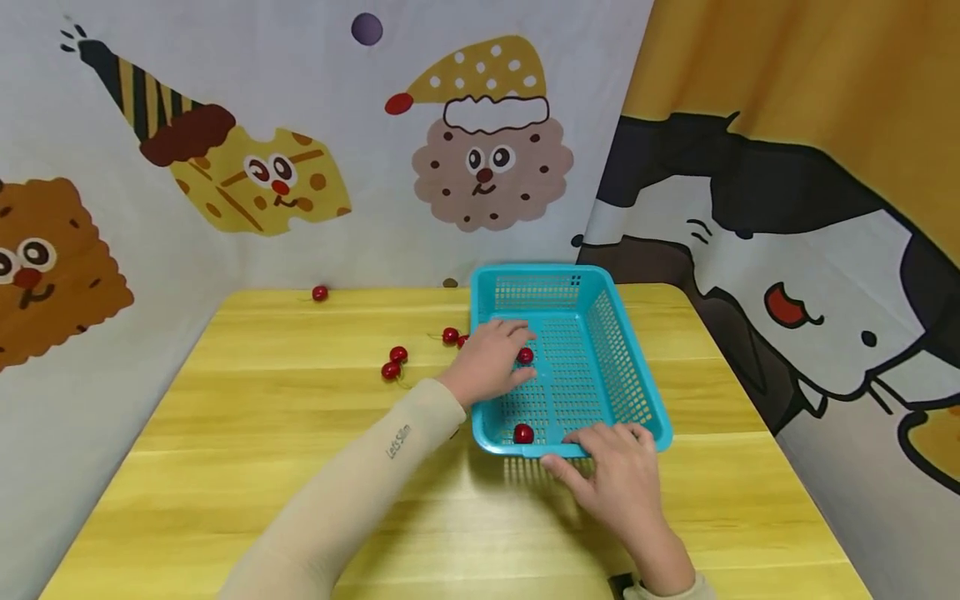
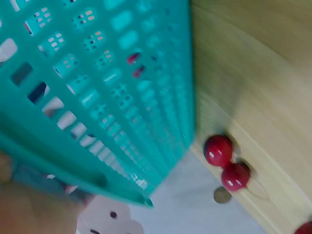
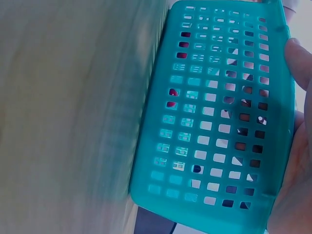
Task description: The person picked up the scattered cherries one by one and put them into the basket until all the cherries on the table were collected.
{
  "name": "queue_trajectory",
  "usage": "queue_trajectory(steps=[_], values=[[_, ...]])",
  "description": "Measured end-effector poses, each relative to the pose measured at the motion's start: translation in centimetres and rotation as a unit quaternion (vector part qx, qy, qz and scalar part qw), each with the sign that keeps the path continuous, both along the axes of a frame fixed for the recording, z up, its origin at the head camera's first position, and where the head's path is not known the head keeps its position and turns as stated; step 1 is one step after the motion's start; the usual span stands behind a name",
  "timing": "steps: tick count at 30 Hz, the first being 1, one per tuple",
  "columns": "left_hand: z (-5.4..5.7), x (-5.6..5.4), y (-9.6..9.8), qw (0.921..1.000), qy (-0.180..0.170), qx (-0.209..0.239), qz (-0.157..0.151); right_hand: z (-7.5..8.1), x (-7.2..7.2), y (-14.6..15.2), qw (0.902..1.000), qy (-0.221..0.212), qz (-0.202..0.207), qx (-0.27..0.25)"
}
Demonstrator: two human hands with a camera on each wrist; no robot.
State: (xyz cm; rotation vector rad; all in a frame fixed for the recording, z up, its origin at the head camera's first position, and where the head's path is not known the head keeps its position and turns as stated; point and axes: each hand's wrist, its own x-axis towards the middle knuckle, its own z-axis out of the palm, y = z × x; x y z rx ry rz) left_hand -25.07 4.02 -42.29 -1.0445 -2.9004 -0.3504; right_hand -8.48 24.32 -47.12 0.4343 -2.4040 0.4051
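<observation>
A turquoise plastic basket (image 1: pixel 637 367) with slotted sides stands on the table. My left hand (image 1: pixel 491 358) reaches over its left rim, fingers spread and apparently holding nothing. One red cherry (image 1: pixel 525 356) shows between the thumb and fingers, seemingly on the basket floor; a second cherry (image 1: pixel 523 433) lies by the front wall. My right hand (image 1: pixel 618 475) grips the front rim, thumb outside and fingers inside. Left of the basket, two stemmed cherries (image 1: pixel 450 336) touch, the right one partly hidden by the left hand. Another pair of cherries (image 1: pixel 391 371) lies farther left.
A lone cherry (image 1: pixel 320 293) lies at the table's back edge. The yellow wood-grain table (image 1: pixel 247 467) meets a cartoon-printed cloth (image 1: pixel 292 50) behind. On the right hangs a yellow and black-patterned curtain (image 1: pixel 810 67).
</observation>
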Motion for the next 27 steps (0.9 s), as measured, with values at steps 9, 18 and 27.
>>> queue_trajectory(steps=[9, 18, 27], values=[[-1.6, -2.8, -6.0, 0.9809, -0.042, 0.103, 0.160, -0.1, 0.0, -0.2, 0.9999, 0.004, -0.002, -0.014], [-3.6, -3.8, -7.6, 0.9880, -0.101, -0.018, 0.115, 0.2, 0.2, -0.4, 0.9999, -0.006, 0.004, -0.011], [-4.0, -6.5, -6.5, 0.9893, -0.082, -0.058, 0.106, 0.3, 0.5, -0.6, 0.9996, -0.024, -0.012, -0.004]])
